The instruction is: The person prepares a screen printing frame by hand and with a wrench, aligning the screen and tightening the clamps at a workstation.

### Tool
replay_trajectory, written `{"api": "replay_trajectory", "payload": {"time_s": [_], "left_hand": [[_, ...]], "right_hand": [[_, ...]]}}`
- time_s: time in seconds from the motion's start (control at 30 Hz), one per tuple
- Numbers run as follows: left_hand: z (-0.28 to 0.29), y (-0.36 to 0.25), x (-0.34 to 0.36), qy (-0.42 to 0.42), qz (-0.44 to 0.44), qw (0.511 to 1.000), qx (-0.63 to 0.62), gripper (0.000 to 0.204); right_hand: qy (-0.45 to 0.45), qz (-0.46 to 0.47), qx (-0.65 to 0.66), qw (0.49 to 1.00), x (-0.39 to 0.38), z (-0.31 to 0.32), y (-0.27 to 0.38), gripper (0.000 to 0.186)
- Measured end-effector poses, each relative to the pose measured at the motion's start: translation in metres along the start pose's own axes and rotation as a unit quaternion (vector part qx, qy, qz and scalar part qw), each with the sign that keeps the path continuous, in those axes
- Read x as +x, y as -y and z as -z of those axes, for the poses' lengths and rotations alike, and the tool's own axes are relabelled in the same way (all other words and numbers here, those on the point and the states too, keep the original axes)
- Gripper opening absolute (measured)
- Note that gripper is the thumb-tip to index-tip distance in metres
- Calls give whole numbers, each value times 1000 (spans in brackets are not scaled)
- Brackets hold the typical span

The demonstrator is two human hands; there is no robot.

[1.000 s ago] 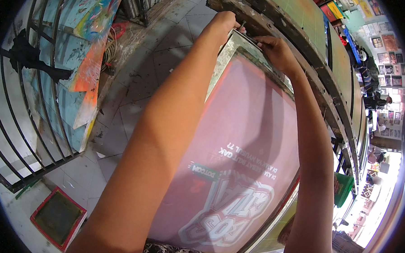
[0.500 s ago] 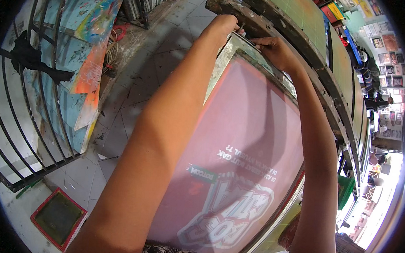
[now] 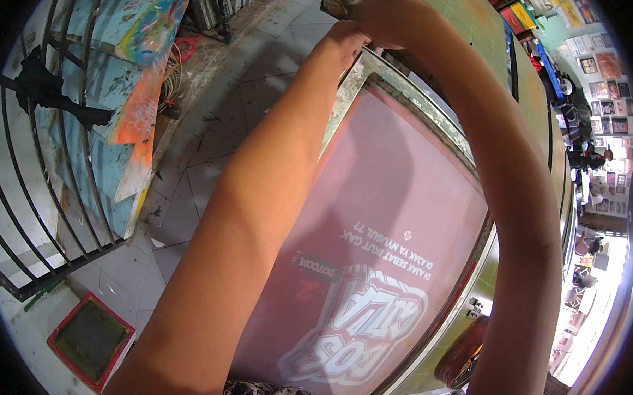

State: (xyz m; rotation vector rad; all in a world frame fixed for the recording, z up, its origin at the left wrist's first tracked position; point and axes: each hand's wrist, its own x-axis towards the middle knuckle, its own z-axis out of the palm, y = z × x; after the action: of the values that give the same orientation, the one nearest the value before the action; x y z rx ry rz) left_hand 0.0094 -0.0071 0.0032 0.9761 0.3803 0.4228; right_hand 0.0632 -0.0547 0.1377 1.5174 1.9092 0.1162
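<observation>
A large screen-printing frame (image 3: pixel 342 103) with pinkish mesh (image 3: pixel 374 179) lies tilted before me; pale lettering shows on its lower half. My left hand (image 3: pixel 346 42) is at the frame's far left corner with its fingers curled in. Just beyond that corner, my right hand (image 3: pixel 389 18) bends over beside the left one, its fingertips meeting at the left hand's fingers. What the fingers hold is hidden. My right forearm arches across the frame's far right side.
A long table with a green top (image 3: pixel 472 28) runs along the right. On the left stand black metal bars (image 3: pixel 64 151) and paint-splashed boards (image 3: pixel 142 70). A small red-rimmed screen (image 3: pixel 91 339) lies on the tiled floor (image 3: pixel 183 184). A round reddish-brown object (image 3: pixel 458 355) sits at lower right.
My right hand has moved left and away from me, from the frame's far edge to beside my left hand. The left hand stays at the corner. The frame has shifted slightly.
</observation>
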Motion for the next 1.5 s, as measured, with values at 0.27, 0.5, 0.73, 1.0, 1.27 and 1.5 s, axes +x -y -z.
{"api": "replay_trajectory", "payload": {"time_s": [0.27, 0.5, 0.73, 1.0, 1.27, 1.5], "left_hand": [[6, 7, 23, -92, 153, 969, -172, 20], [2, 17, 27, -48, 69, 996, 10, 37], [9, 9, 26, -40, 89, 995, 7, 41], [-2, 6, 19, -48, 87, 995, 1, 41], [14, 10, 27, -62, 56, 995, 49, 36], [13, 8, 23, -94, 46, 991, 78, 29]], "right_hand": [[-30, -118, 212, 970, -33, -14, -25, 23], [-110, -232, 472, 843, -84, -93, 13, 32], [-214, -155, 554, 789, -71, -144, 24, 33], [-183, -138, 598, 768, -67, -150, 12, 36], [-176, -156, 259, 937, -60, -63, 7, 33], [-153, -171, 435, 870, -49, -34, -17, 20]]}}
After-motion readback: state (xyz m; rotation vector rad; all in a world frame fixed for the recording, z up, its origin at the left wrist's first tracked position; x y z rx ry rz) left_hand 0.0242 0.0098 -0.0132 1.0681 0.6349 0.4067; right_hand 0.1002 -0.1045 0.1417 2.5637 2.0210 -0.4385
